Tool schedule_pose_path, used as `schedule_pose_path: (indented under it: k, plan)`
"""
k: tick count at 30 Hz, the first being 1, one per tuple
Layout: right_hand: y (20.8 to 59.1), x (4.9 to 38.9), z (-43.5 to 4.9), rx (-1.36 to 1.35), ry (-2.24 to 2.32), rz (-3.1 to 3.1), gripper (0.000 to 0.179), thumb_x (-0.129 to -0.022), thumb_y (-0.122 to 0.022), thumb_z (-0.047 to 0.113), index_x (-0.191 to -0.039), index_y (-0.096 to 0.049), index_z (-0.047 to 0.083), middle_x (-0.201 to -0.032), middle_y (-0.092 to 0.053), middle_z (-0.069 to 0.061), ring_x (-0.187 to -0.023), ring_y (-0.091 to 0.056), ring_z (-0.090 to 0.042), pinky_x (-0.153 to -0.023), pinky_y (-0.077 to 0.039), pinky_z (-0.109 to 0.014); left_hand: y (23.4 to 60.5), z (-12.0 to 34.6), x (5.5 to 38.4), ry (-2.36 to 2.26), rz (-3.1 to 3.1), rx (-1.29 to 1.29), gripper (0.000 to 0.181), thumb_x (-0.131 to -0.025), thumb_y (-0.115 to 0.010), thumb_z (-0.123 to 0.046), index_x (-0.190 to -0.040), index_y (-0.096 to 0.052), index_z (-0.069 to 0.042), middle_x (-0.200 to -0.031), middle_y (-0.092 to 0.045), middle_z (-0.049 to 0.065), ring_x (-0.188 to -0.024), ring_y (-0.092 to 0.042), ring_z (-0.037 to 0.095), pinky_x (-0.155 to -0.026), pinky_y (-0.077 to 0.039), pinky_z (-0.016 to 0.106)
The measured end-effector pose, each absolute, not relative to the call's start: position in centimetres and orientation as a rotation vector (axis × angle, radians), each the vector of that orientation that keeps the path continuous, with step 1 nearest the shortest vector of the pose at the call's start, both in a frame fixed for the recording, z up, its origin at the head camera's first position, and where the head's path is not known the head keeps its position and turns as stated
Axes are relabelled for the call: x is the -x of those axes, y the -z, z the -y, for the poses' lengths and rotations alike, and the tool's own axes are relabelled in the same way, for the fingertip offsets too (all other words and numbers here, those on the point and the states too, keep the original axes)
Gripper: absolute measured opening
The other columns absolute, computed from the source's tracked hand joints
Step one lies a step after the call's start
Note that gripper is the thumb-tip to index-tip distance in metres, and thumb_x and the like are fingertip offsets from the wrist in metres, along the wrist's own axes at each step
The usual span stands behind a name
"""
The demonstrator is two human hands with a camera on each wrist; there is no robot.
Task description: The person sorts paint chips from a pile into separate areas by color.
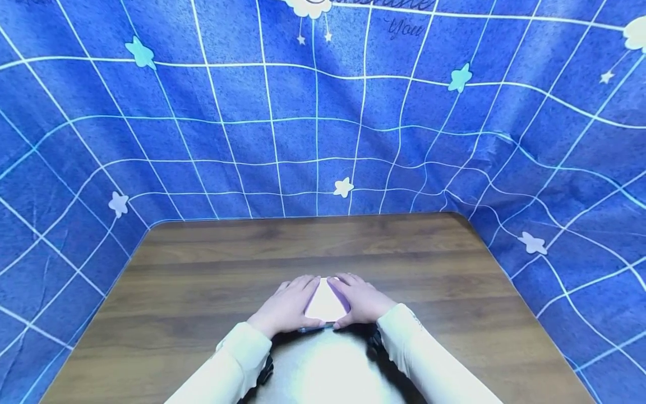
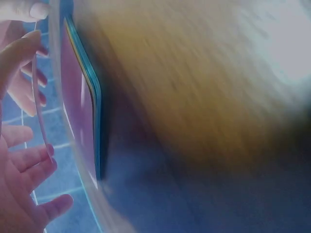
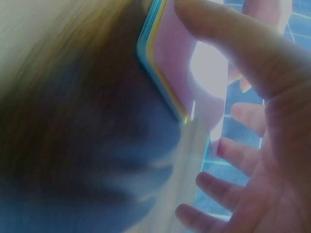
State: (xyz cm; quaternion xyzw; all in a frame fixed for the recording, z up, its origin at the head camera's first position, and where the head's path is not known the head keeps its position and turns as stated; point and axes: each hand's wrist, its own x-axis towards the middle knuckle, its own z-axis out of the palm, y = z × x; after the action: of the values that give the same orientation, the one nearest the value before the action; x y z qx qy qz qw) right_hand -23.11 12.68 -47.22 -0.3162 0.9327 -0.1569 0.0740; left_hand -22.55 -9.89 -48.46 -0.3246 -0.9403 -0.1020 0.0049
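- Nearest us, white sleeves (image 1: 237, 359) come in from both sides, cuffs short of the wrists; good, cloth well off the work.
- Now the thumbs, both at the sheet's near edge: a light touch should do here, since a hard squeeze could bow something this thin.
- Left hand (image 1: 290, 306), gripping: thumb near, fingers spread apart, one fingertip against the far end of the sheet (image 1: 327, 306).
- Right hand (image 1: 364, 300) mirrors it, clamped on the sheet too, thumb near and fingers fanned, a fingertip at the far corner. Even pressure from both sides would keep it from twisting.
- And the sheet itself, up between the palms, hangs over the stack (image 2: 80, 109) with a gap showing in both wrist views. Whether it is a single layer, I cannot tell.
- Below, the stack lies on the table (image 1: 202, 269), pink on top, yellow and teal beneath; its edges look the best guide for keeping the sheet square.
- Farthest off, the blue curtain (image 1: 292, 140), well apart from the fingers.
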Motion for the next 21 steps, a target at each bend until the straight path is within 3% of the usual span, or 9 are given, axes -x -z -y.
schedule_pose_path:
  k: [14, 21]
  plan:
    - [47.6, 21.6, -21.4, 0.705, 0.375, -2.861, 0.100, -0.064, -0.088, 0.043, -0.146, -0.041, 0.009, -0.144, -0.042, -0.017, -0.132, -0.035, -0.044, -0.098, -0.035, -0.063, 48.7, 0.3, 23.3, 0.184, 2.928, 1.213, 0.094, -0.078, -0.065, -0.064, -0.146, -0.039, -0.004, -0.140, -0.046, 0.012, -0.132, -0.040, 0.027, -0.102, -0.037, 0.049]
    - [48.1, 20.9, -24.1, 0.662, 0.376, -2.872, 0.099, -0.064, -0.087, 0.041, -0.145, -0.041, 0.008, -0.144, -0.041, -0.019, -0.131, -0.036, -0.046, -0.096, -0.035, -0.065, 49.5, -2.7, 23.5, 0.186, 2.980, 1.272, 0.095, -0.077, -0.069, -0.061, -0.148, -0.036, -0.007, -0.146, -0.040, 0.016, -0.136, -0.035, 0.030, -0.106, -0.033, 0.049]
